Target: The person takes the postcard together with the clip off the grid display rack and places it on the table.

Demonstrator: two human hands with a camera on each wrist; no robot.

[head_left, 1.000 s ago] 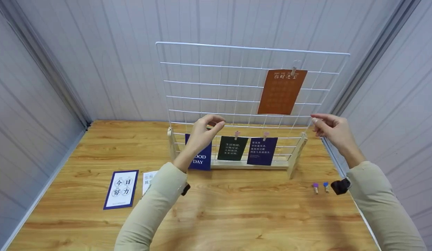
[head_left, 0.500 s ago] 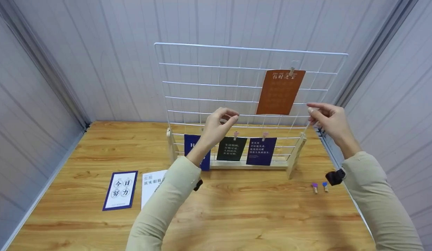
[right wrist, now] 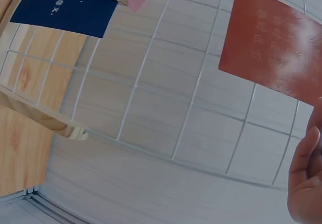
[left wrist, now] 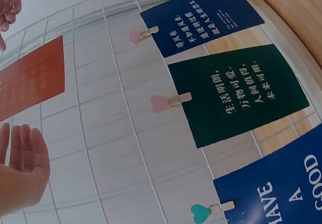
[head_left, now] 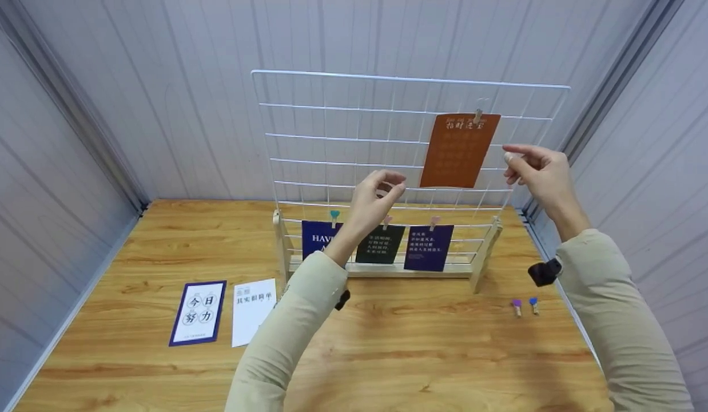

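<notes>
An orange card (head_left: 461, 151) with white lettering hangs right of centre in the upper half of the head view, held at its top by a small wooden clip (head_left: 478, 116) on a white wire grid (head_left: 411, 79). From where I stand it looks light and thin, probably bendable and a little slick, since it shines in the right wrist view; I would take it by its side edges, or squeeze the clip's tail.

The right hand (head_left: 540, 171) is just beside the card's right edge, thumb and index close together, other fingers loosely curled; I see nothing in them, and cannot tell whether they touch the card. The left hand (head_left: 374, 194), near the card's lower left corner, has softly bent fingers, thumb close to index, nothing visible in them.

Lower on the grid hang a blue card (head_left: 428, 249), a green card (head_left: 382, 243) and a "HAVE A" card (head_left: 317, 240). On the wooden surface (head_left: 422, 349), two cards lie at lower left, two heart clips at lower right.

Compared with the earlier frames, both hands are higher, the left also further right, uncovering a teal heart clip (head_left: 334, 214); the orange card hangs where it did.
</notes>
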